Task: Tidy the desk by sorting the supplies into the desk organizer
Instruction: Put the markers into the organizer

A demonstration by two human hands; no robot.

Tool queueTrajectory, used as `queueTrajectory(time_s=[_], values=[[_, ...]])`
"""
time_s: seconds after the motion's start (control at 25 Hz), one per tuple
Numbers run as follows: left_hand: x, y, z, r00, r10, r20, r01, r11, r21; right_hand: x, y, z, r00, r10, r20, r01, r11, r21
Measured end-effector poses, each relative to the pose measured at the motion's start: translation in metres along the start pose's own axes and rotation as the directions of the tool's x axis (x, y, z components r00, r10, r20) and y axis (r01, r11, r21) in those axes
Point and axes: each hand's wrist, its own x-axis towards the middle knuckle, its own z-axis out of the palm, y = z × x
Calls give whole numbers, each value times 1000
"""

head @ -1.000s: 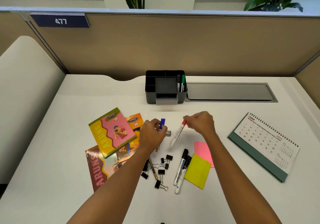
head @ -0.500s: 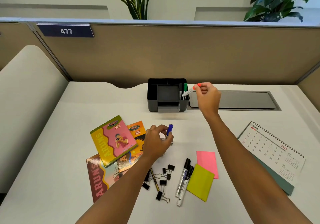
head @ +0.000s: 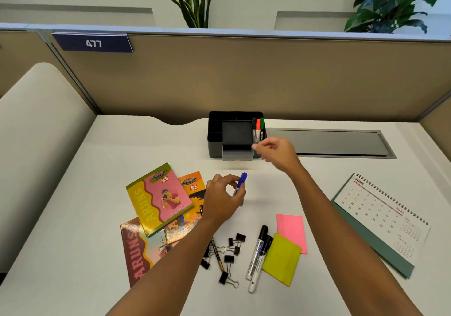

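Head view: left hand [head: 223, 199] has its grip pinched on the blue marker [head: 240, 185], long axis tilted up toward the bench's far edge, organizer [head: 214, 144] straight ahead of it; right hand [head: 275, 152], grip loose and holding nothing, is nearer the organizer.

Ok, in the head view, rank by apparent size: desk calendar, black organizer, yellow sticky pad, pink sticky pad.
1. desk calendar
2. black organizer, though it sits farther from the camera
3. yellow sticky pad and pink sticky pad: unranked, since the yellow overlaps the pink.
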Motion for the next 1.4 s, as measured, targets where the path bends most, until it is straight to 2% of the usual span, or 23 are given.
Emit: queueTrajectory(time_s=[0.08,0.12,0.2,0.32,0.4,0.52,0.6,0.68,0.76,0.84,1.0,1.28,1.4], values=[[2,3,0,999,24,-27,-23,999,27,-13,-1,8,953,-5,304,37,995,-97],[2,5,0,998,39,-40,-37,999,36,-18,0,13,918,-2,397,52,992,-116],[2,9,0,997,52,-54,-50,998,37,-25,2,21,887,-5,462,71,990,-125],[-1,11,0,997,52,-53,-50,998,42,-28,1,24,918,-24,397,75,991,-114],[-3,8,1,998,15,-59,-14,1000,3,-27,-4,20,951,-41,306,69,994,-83],[-5,5,0,997,-17,-70,16,1000,-16,-16,-14,3,997,-73,17,73,997,2],[-7,2,-1,997,-25,-68,25,1000,-10,-4,-19,-9,972,-113,-207,129,990,63],[-8,1,-1,997,-42,-63,41,999,-13,8,-23,-18,902,-172,-396,225,970,90],[-10,-1,0,998,-46,-48,46,999,-11,19,-26,-23,835,-222,-503,300,951,79],[-12,-1,2,999,-45,-30,45,999,-3,29,-26,-24,812,-256,-524,320,947,32],[-12,-4,2,999,-35,-18,35,999,7,44,-20,-17,853,-255,-455,256,965,-62],[-9,-8,0,999,-33,-10,34,999,18,60,-11,-12,930,-130,-345,81,985,-151],[-9,-8,-1,1000,-23,-4,23,999,24,60,-5,-11,932,-95,-350,38,985,-166]])
